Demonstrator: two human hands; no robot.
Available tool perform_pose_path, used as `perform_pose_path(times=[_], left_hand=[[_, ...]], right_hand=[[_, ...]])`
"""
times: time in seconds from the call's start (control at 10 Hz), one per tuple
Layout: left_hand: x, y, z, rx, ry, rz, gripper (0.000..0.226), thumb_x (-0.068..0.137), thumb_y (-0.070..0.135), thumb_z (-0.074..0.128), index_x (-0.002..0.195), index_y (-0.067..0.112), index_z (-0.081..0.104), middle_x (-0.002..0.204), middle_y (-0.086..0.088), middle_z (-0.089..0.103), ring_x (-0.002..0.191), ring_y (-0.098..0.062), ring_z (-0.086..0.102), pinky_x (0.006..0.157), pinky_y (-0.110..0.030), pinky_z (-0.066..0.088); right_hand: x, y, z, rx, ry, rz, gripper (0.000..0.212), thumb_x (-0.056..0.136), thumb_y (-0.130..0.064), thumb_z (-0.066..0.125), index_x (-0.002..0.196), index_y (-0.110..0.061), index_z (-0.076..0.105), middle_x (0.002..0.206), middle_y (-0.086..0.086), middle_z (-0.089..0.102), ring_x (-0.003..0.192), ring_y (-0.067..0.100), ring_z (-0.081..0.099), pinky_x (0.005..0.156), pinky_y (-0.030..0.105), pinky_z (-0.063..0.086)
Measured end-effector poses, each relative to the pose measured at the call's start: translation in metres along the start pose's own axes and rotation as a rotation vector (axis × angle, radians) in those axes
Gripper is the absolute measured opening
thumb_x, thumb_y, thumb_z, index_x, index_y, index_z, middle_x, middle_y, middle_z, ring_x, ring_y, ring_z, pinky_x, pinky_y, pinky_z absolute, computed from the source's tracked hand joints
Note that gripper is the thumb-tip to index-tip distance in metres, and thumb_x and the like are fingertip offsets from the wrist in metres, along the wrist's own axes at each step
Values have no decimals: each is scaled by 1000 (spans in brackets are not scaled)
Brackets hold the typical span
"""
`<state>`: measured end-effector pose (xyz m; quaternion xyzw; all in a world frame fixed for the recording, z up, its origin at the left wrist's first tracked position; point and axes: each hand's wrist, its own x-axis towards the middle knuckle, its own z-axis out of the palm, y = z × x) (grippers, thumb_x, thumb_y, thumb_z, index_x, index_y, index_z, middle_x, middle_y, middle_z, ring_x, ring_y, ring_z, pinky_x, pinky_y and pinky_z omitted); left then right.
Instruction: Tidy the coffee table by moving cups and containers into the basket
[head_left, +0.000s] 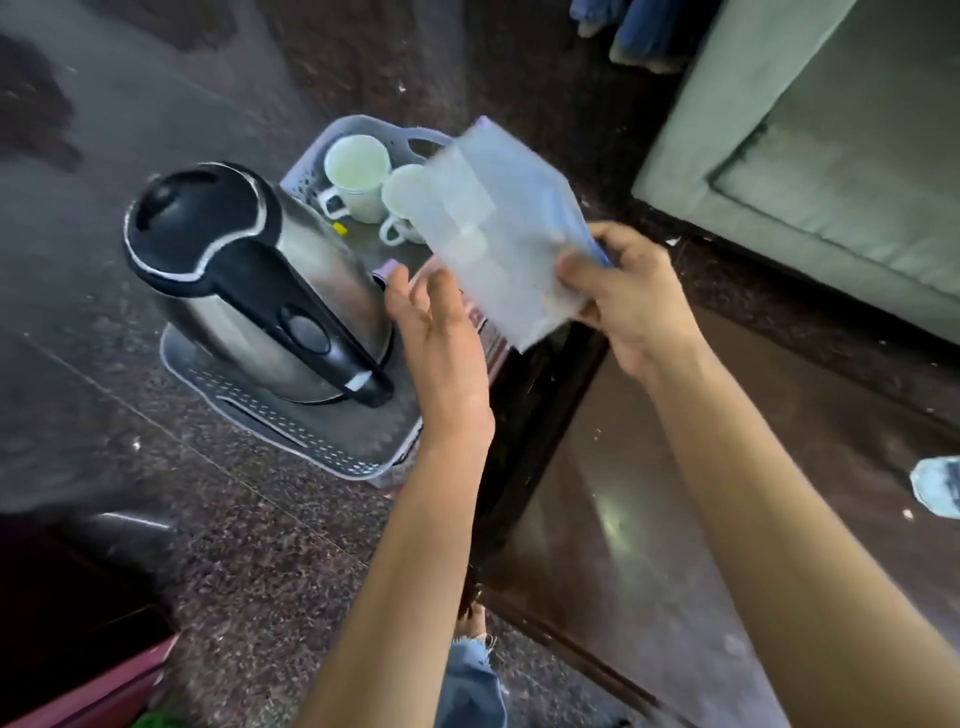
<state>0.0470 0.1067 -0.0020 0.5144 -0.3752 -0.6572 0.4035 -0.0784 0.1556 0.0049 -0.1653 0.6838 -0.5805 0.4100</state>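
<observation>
A translucent plastic container (498, 234) with a blue lid edge is held tilted in the air, blurred by motion, above the far right part of a grey perforated basket (332, 457) that sits on the speckled stone floor. The right hand (623, 296) grips the container at its lower right corner, thumb across the clear face and fingers wrapped behind on the blue side. The left hand (441, 332) is just beside the container's lower left edge, palm turned toward it and fingers loosely spread; it grips nothing, and whether its fingertips touch the plastic cannot be told.

Beyond the grip, partly seen through the container's upper left corner, two white cups (358, 176) stand upright in the basket's far end, handles pointing toward the near left. To the left of the left hand, a steel kettle (249, 280) with a black lid and black handle fills the basket's near half, leaning slightly.

Below and to the right of the right hand lies the dark glossy coffee table (649, 493), its corner next to the basket. Further right, past the table, stands a pale green sofa (831, 156).
</observation>
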Motion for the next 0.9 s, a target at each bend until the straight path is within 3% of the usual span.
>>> perform_pose_path(times=[0.1,0.2,0.3,0.4,0.5,0.6,0.7,0.9], left_hand=[[9,4,-2,61,50,25,47,100,37,40,143,28,24,150,-5,36,133,-19,43,101,-28,37],[15,5,1,79,90,63,47,101,32,39,144,22,22,153,-8,30,138,-18,36,112,-35,33],[21,6,4,107,118,72,49,102,28,39,145,17,22,154,-7,26,138,-12,33,107,-25,31],[28,3,7,144,125,80,50,101,29,39,146,16,21,154,-8,25,138,-15,33,107,-28,34],[34,0,9,155,125,85,52,101,29,40,147,15,21,154,-10,25,138,-19,33,113,-39,33],[38,-4,9,192,119,94,52,101,31,38,147,17,20,154,-9,26,138,-18,33,112,-37,34],[39,-5,9,220,97,107,51,102,29,37,148,15,20,154,-9,25,138,-14,31,105,-25,33],[35,-11,8,263,31,157,50,102,23,37,147,8,20,155,-10,24,133,-6,31,97,-10,29]], right_hand=[[48,-14,25,-65,-45,-13,22,81,1,65,87,-20,66,83,6,65,75,22,61,72,39,53],[87,-18,46,-195,-49,-52,19,78,0,70,82,-18,65,86,10,64,74,22,61,61,33,55],[114,-16,62,-333,-13,-80,17,75,-8,77,88,-13,67,93,10,68,84,24,67,81,44,59],[125,-12,70,-652,36,-142,34,73,-21,81,102,-10,67,99,4,66,90,20,64,86,32,54],[123,-10,75,-890,59,-285,46,76,-25,79,113,-10,57,110,6,61,97,23,60,89,35,51],[122,-6,81,-1213,121,-463,54,78,-33,76,122,-13,49,124,10,57,116,30,52,97,43,44],[122,-4,79,-1311,145,-528,50,82,-38,71,123,-16,51,128,9,53,121,30,45,99,41,38],[111,0,66,-975,147,-595,41,89,-25,61,127,-12,55,129,9,54,119,29,46,98,42,41]])
